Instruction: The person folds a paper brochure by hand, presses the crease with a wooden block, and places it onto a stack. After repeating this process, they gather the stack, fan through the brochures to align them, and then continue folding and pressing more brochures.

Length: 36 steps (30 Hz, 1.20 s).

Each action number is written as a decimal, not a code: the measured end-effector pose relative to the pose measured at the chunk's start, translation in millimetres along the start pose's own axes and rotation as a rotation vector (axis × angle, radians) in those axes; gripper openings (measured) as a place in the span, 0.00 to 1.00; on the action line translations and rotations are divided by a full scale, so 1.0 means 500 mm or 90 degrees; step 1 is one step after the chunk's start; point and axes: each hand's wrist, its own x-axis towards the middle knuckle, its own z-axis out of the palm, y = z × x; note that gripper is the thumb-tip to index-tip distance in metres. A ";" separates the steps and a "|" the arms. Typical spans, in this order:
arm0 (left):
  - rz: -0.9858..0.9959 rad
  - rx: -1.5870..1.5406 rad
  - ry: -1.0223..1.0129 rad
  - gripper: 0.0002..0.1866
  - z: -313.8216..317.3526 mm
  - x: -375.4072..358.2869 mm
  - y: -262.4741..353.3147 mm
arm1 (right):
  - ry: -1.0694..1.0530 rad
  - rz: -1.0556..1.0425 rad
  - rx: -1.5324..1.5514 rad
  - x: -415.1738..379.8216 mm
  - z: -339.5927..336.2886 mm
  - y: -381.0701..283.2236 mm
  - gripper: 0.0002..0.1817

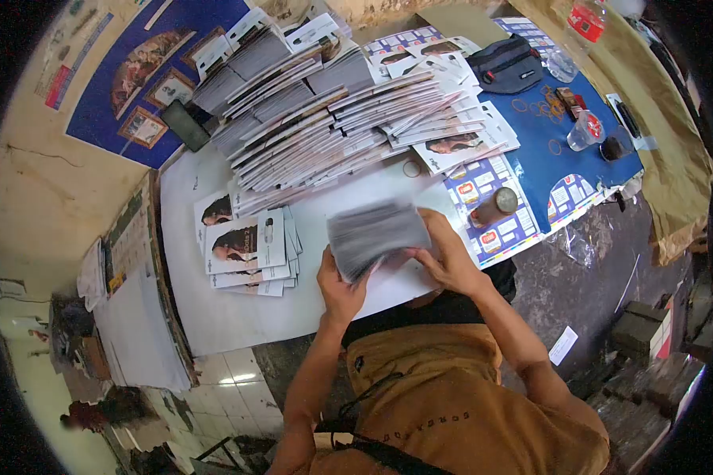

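Between my two hands is a thick stack of booklets (376, 231), blurred by motion, its page edges facing up. My left hand (342, 286) grips its lower left corner, fingers wrapped against the side. On the right, my right hand (450, 257) holds the opposite end, thumb along the near edge. Left of the stack lies a loose pile of printed booklets (249, 245) with a picture and text on the cover. Beyond my hands, large heaped rows of booklets (317, 134) fill the back of the white table (293, 324).
To the right stand a jar (495, 207), a plastic cup (585, 131) and a dark drink cup (616, 146). Rubber bands (548, 107) lie scattered on the blue surface. At the back sit a grey pouch (505, 63) and, on the left, a phone (184, 125).
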 end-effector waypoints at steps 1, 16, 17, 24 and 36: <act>-0.015 -0.043 0.011 0.21 0.006 0.013 0.022 | 0.012 -0.022 -0.030 0.011 0.000 0.001 0.24; 0.137 0.338 -0.153 0.32 0.114 0.173 0.197 | -0.029 0.425 0.118 -0.027 -0.017 0.012 0.21; 0.221 0.466 -0.193 0.32 0.134 0.188 0.191 | -0.026 0.440 0.134 -0.024 -0.020 0.006 0.21; 0.141 0.591 -0.288 0.39 0.154 0.162 0.047 | -0.026 0.469 0.106 -0.022 -0.029 -0.011 0.20; 0.139 0.593 -0.263 0.39 0.161 0.167 0.045 | -0.030 0.484 0.076 -0.014 -0.028 -0.019 0.14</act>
